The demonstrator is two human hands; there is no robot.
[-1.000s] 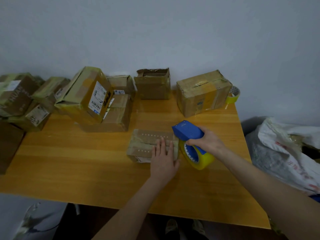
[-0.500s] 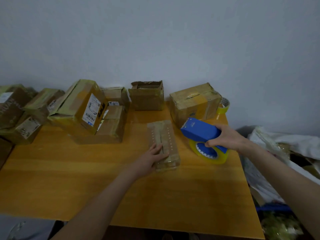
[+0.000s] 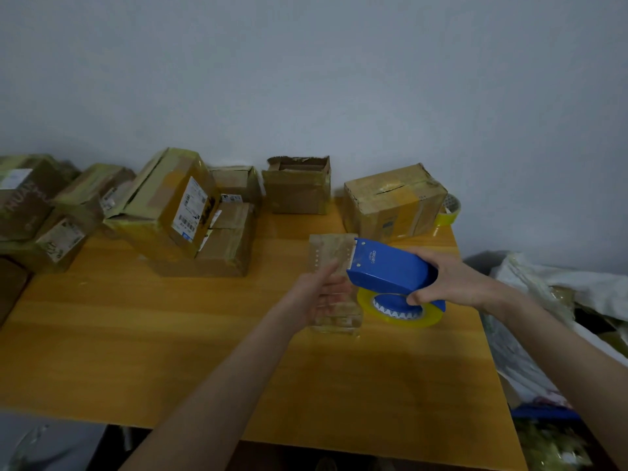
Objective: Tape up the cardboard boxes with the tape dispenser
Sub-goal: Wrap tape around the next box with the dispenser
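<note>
Against a grey wall point(image 3: 306, 79) we see a yellow wooden surface point(image 3: 170, 351) with taped cardboard boxes point(image 3: 170, 205) crowded along its far edge, a spare tape roll point(image 3: 450, 209) at the far right corner and pale bags point(image 3: 560, 300) off to the right. Our forearms reach forward from the near edge: the left hand point(image 3: 323, 294) lies flat, fingers straight, on a small flat box point(image 3: 326, 249) towards the surface's right side, its grip relaxed and holding nothing. Our right hand point(image 3: 452, 283) has its grip closed round the rear of the blue tape dispenser point(image 3: 390, 266), tilted just right of that box with its nose over the box's right edge.
</note>
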